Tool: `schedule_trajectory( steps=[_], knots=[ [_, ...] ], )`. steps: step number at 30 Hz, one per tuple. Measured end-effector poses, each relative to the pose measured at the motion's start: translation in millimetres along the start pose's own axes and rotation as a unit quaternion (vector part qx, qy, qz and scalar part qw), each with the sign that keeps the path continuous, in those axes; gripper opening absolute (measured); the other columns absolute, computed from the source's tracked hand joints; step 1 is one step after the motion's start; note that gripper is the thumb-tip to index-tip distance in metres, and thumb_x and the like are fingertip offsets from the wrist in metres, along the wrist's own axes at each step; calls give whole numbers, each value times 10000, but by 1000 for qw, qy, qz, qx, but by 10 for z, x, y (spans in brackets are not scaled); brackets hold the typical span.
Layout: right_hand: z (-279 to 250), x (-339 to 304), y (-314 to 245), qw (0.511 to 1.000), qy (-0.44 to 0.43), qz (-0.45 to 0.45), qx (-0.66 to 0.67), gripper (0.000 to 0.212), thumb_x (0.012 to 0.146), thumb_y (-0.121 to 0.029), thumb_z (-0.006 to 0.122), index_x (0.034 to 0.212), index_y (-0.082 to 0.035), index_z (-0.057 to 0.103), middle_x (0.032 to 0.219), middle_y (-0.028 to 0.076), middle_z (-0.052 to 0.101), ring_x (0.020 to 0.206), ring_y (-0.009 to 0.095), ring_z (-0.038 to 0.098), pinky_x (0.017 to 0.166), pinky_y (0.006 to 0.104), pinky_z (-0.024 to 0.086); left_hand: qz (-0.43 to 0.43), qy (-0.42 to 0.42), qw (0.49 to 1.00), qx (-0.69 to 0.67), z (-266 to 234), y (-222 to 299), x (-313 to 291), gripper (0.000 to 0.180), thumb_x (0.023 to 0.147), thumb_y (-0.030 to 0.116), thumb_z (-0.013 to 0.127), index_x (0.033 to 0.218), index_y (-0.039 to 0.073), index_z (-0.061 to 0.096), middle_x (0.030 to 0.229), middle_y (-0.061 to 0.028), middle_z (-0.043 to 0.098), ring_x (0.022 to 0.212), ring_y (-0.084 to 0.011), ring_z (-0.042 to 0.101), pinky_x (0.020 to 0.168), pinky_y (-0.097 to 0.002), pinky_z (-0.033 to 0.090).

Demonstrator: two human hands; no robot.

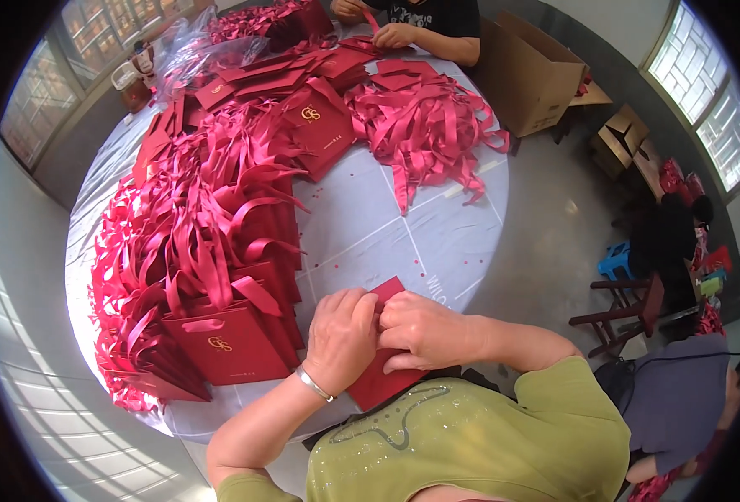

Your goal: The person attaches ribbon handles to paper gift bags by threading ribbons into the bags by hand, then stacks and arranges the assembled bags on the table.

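A flat red paper gift bag (384, 381) lies tilted at the near table edge, in front of my body. My left hand (336, 339), with a silver bangle at its wrist, is closed on the bag's left side. My right hand (424, 330) is closed on it too, knuckles against the left hand and thumb low over the red surface. The fingertips are hidden where the hands meet, so any ribbon pinched there cannot be made out. Left of my hands, a long row of finished red bags (228, 343) stands packed together, pink-red ribbon handles (207, 201) spilling over the tops.
The round table has a whitish cover (353, 230). Beyond lie more red bags (328, 125) and a heap of ribbons (429, 134). Across the table a person's hand (395, 35) works with ribbon. A cardboard box (529, 75), wooden stool (625, 314) and another person's sleeve (680, 402) are right.
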State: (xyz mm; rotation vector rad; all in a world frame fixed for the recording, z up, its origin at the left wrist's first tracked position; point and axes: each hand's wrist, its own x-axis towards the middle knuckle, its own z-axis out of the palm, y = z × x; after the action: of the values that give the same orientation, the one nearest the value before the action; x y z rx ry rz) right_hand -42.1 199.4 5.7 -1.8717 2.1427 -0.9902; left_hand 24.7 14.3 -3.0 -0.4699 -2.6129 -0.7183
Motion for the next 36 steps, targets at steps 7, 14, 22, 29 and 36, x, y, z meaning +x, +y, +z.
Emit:
schedule_trajectory(
  steps=[7, 14, 22, 29, 36],
  knots=[
    [-528, -48, 791, 945, 288, 126, -88, 133, 791, -76, 762, 900, -44, 693, 934, 111, 688, 896, 296, 660, 779, 387, 534, 30, 11, 999, 11, 42, 11, -24, 257, 764, 55, 653, 1012, 12, 608, 982, -137, 604, 918, -322, 596, 814, -418, 483],
    [-953, -22, 1581, 898, 267, 68, -342, 201, 716, -17, 727, 903, -93, 724, 1098, 110, 649, 1036, 309, 614, 883, 417, 509, -19, 4, 1000, -8, -50, 57, 10, 332, 754, 36, 723, 1063, 13, 605, 1037, -165, 622, 956, -345, 620, 821, -417, 507],
    [-961, 71, 1581, 920, 189, 56, -340, 203, 735, -44, 760, 928, -94, 724, 1162, 96, 646, 1083, 301, 606, 935, 415, 486, -162, -11, 975, -154, -135, -61, 35, 206, 851, 94, 726, 985, -22, 619, 754, -156, 682, 689, -289, 696, 631, -354, 539],
    [-506, 91, 436, 981, 152, -67, -103, 174, 781, -60, 767, 932, -77, 680, 942, 58, 668, 948, 263, 645, 904, 418, 493, -216, -66, 957, -185, -289, -148, 66, 158, 879, 105, 717, 883, -21, 621, 621, -165, 602, 516, -212, 606, 506, -328, 457],
    [-248, 48, 139, 984, 152, 73, 56, 184, 808, -43, 771, 975, -30, 695, 866, 110, 696, 713, 259, 666, 620, 327, 538, -161, -5, 979, -125, -180, -191, 79, 157, 869, 104, 714, 876, -7, 602, 663, -204, 596, 573, -344, 622, 540, -368, 481]
  ],
)
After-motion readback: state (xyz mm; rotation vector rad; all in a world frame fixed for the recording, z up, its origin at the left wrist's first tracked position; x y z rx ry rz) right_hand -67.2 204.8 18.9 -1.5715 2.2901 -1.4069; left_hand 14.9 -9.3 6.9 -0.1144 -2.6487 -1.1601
